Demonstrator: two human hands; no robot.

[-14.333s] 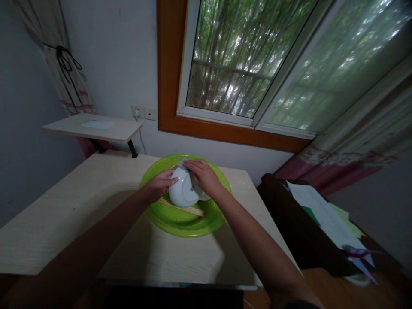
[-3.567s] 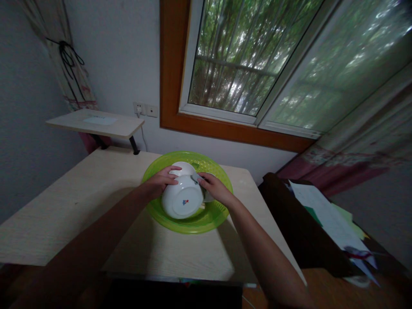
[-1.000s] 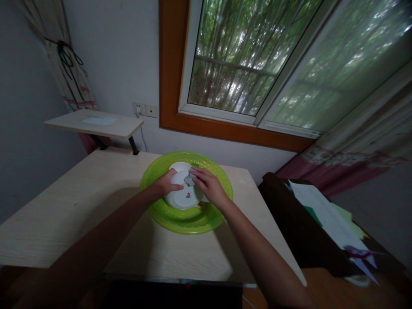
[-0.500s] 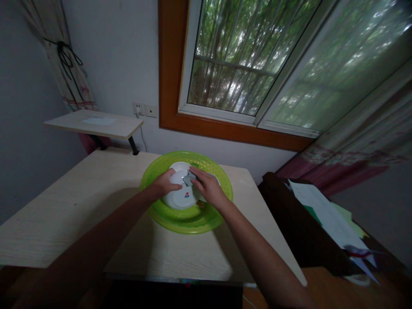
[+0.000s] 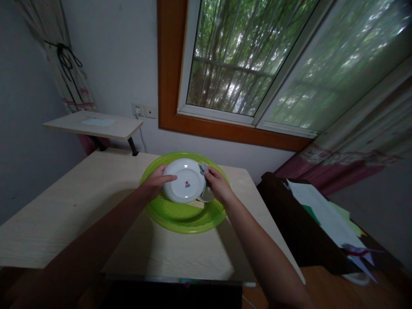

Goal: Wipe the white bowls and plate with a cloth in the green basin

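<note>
A white plate [image 5: 184, 190] is tilted with its underside toward me, showing a small red and blue mark at the centre. My left hand [image 5: 157, 180] grips its left rim, thumb lying across the underside. My right hand [image 5: 219, 184] is closed around a grey cloth [image 5: 203, 168] pressed at the plate's right rim. Both hands are over a large green basin [image 5: 189, 227]. Behind and below the plate, part of another white dish [image 5: 207, 197] shows in the basin, beside light wooden sticks [image 5: 196, 204], possibly chopsticks.
The basin stands on a light wooden desk [image 5: 96, 184]. A raised shelf [image 5: 125, 129] with a paper sheet [image 5: 99, 122] is at the back left. Right of the desk is a dark brown surface [image 5: 289, 214] bearing papers [image 5: 322, 210]. A window [image 5: 238, 64] is ahead.
The plate has turned to show its underside more fully. My right hand and the grey cloth have moved from across the plate to its right rim.
</note>
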